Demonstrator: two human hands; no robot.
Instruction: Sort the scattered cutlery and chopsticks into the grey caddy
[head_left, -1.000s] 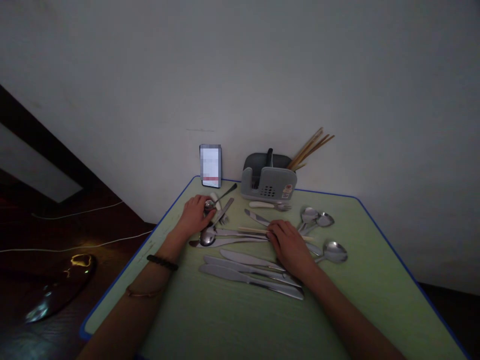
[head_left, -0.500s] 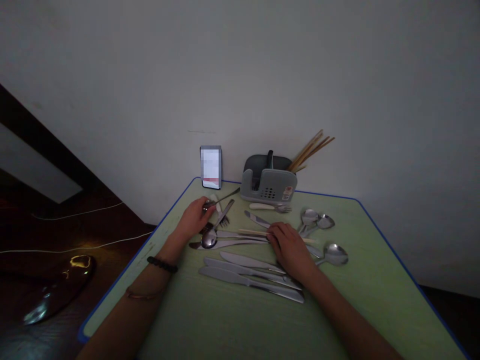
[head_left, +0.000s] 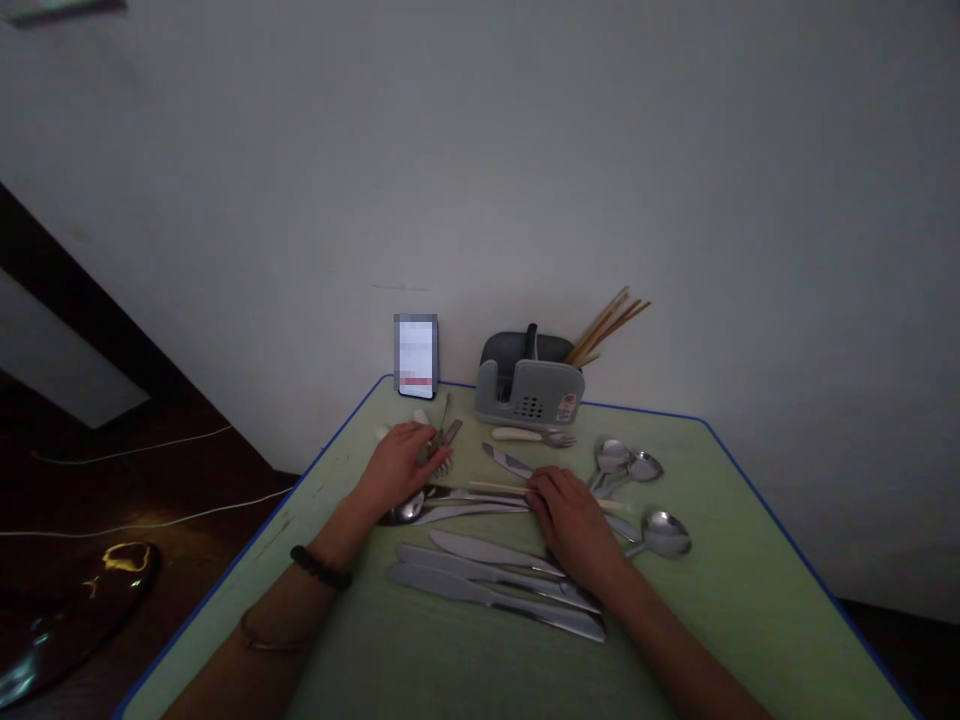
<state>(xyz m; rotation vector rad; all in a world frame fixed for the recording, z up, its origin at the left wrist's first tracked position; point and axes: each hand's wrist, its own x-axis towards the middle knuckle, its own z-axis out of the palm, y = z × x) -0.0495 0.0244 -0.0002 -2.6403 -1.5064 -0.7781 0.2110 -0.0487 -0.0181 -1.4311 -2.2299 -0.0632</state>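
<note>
My left hand [head_left: 399, 462] is over the cutlery at the table's left, fingers closed on a spoon whose thin handle [head_left: 446, 408] rises past the fingertips; its bowl is hidden. Fork tines [head_left: 444, 464] and another spoon [head_left: 409, 508] show beside and under this hand. My right hand [head_left: 570, 510] rests loosely over a wooden chopstick [head_left: 491, 487] and several metal knives, its fingers slightly bent and not visibly gripping. One knife [head_left: 506, 460] points out beyond its fingertips. Three knives [head_left: 495, 595] lie side by side in front of the hands.
A grey cutlery holder [head_left: 529, 395] stands at the back, with chopsticks [head_left: 611, 325] leaning out to the right. A white-handled fork [head_left: 532, 436] lies before it. Several spoons [head_left: 664, 535] lie at the right. A phone [head_left: 417, 357] leans on the wall.
My left hand has turned and lowered over the forks, and the spoon's handle now points more upright. My right hand stays in place. The view has tilted up slightly.
</note>
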